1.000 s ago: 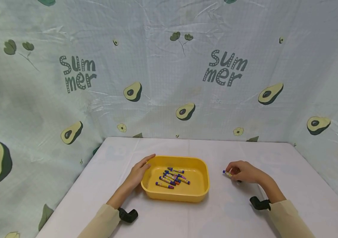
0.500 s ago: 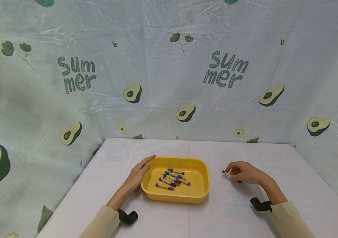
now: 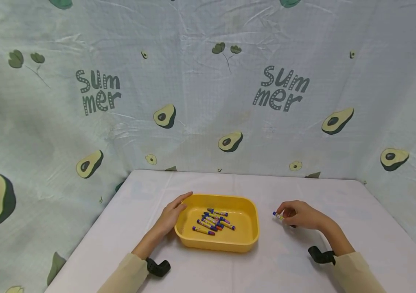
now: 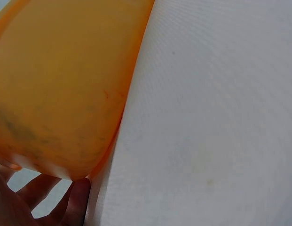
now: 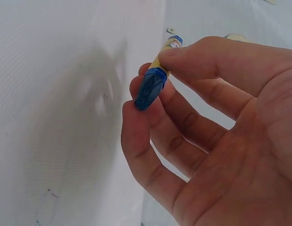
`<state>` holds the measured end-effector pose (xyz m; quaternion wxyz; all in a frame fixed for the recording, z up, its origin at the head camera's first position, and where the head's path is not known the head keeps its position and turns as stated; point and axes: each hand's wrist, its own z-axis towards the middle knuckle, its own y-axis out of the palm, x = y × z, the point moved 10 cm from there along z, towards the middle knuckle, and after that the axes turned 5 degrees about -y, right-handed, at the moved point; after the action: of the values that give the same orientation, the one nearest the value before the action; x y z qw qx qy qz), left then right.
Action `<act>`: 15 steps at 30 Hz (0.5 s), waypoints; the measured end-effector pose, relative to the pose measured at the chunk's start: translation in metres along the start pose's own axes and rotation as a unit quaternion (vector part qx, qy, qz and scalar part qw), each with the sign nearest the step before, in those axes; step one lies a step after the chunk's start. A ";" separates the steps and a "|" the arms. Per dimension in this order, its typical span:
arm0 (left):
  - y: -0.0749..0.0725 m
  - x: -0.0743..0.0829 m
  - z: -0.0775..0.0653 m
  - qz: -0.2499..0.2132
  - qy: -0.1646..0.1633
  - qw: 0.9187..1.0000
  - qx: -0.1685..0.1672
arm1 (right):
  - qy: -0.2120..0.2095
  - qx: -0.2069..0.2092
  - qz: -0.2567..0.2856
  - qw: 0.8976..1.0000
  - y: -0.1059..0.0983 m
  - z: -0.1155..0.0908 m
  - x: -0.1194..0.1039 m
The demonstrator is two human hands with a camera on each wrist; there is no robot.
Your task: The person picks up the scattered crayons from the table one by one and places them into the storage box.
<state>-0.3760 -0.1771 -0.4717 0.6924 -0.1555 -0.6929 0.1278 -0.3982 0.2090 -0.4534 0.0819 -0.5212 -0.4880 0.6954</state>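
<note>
In the head view, my right hand (image 3: 302,214) pinches a short crayon (image 3: 277,215) to the right of a yellow tray (image 3: 222,247). The right wrist view shows the crayon (image 5: 149,88) between thumb and fingers, with a yellow wrapper, blue bands and a dark blue tapered tip pointing toward the palm side. My left hand (image 3: 170,216) holds the tray at its left end, thumb at the rim and fingers along the outer wall. Several crayons (image 3: 211,221) in yellow wrappers lie in a loose pile inside the tray, left of its middle.
A white cloth covers the table (image 3: 263,268). Behind and at both sides hangs a pale curtain (image 3: 193,81) printed with avocados and lettering. Black cameras are strapped to both wrists, below light sleeves (image 3: 358,270).
The head view has shifted slightly. Both hands keep nearly the same places, the left at the tray and the right with the crayon. The pile looks unchanged.
</note>
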 end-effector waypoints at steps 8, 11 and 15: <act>-0.002 0.000 0.000 0.000 0.000 1.000 0.003 | -0.018 -0.003 -0.002 1.000 0.000 0.003 -0.006; -0.002 0.001 -0.001 0.002 0.005 1.000 0.005 | -0.022 -0.003 -0.004 1.000 0.000 0.002 -0.010; -0.001 0.001 -0.001 0.001 0.004 1.000 0.005 | -0.034 -0.006 -0.002 0.999 0.001 0.001 -0.017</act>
<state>-0.3753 -0.1781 -0.4702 0.6955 -0.1530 -0.6896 0.1315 -0.3911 0.1976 -0.4431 0.0635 -0.4968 -0.4954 0.7097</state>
